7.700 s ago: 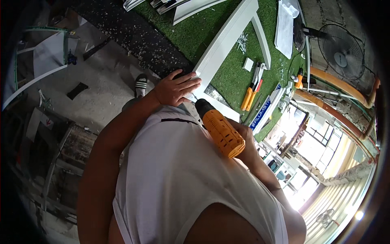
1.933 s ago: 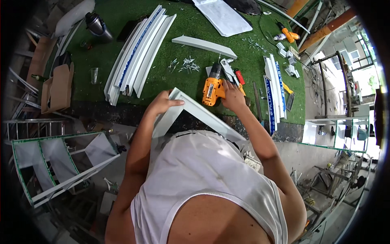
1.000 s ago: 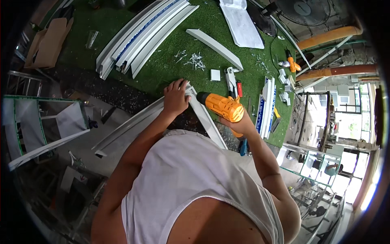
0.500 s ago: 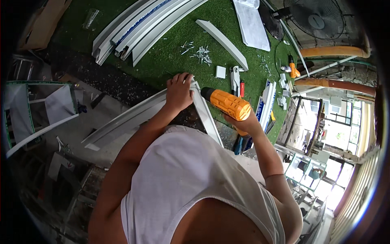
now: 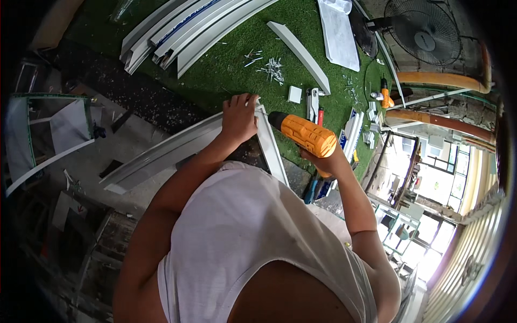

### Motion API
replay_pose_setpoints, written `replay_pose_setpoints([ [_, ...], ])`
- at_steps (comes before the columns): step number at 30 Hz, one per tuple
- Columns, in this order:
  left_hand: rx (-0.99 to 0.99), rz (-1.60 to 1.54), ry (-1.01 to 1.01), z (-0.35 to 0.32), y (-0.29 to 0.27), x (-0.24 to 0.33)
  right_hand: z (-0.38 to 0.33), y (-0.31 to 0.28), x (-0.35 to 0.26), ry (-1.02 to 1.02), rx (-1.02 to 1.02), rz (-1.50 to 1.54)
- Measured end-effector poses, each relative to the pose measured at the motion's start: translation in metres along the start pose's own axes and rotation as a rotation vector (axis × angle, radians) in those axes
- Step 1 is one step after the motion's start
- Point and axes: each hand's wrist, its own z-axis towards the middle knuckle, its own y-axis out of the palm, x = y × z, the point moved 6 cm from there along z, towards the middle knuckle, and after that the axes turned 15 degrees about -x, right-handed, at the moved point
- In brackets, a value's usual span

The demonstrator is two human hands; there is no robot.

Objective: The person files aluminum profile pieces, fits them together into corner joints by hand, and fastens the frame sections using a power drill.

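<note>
My right hand (image 5: 325,160) is wrapped around the grip of an orange cordless drill (image 5: 308,134). The drill lies nearly level, its black chuck pointing left at the corner of a white metal frame (image 5: 271,145). A thin bit shows at the chuck and reaches close to that corner; whether it touches cannot be made out. Over the same corner my left hand (image 5: 239,118) is curled, its fingers across the top of the profile. One side of the frame runs down left under my left forearm, the other down right towards my shirt.
Green turf covers the bench, holding scattered rivets (image 5: 273,70), a small white square (image 5: 294,95) and a silver hand tool (image 5: 313,105). Long white profiles (image 5: 202,40) lie at the far left, one short profile (image 5: 301,54) farther right. A second orange drill (image 5: 385,94) and a fan (image 5: 423,32) are at right.
My view has turned slightly, shifting the surroundings. Both hands keep their places: the left on the frame corner, the right on the drill beside it.
</note>
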Motion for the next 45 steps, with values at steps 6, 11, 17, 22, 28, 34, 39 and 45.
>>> replay_pose_setpoints([
  [6, 0.02, 0.006, 0.006, -0.001, -0.003, 0.001, -0.003, -0.001, 0.0, 0.059, -0.016, 0.179],
  [11, 0.014, -0.006, 0.006, 0.0, -0.002, 0.001, -0.002, -0.005, -0.001, 0.044, -0.007, 0.225],
  [17, 0.0, -0.032, 0.016, 0.0, 0.001, 0.001, 0.021, -0.031, -0.019, 0.217, -0.244, 0.113],
  [22, 0.002, -0.048, 0.029, 0.001, 0.001, 0.002, 0.03, -0.039, -0.023, 0.103, -0.304, -0.142],
  [28, 0.005, -0.043, 0.024, 0.001, -0.006, 0.003, 0.039, -0.043, -0.036, -0.009, -0.257, -0.15],
  [34, 0.012, -0.046, 0.034, 0.001, -0.003, 0.002, 0.039, -0.045, -0.033, 0.01, -0.244, -0.12],
  [39, -0.033, -0.032, 0.033, 0.002, -0.002, 0.004, 0.04, -0.044, -0.027, 0.081, -0.355, -0.069],
  [45, -0.045, -0.024, 0.031, 0.003, 0.002, 0.003, 0.041, -0.047, -0.028, 0.027, -0.313, -0.067],
])
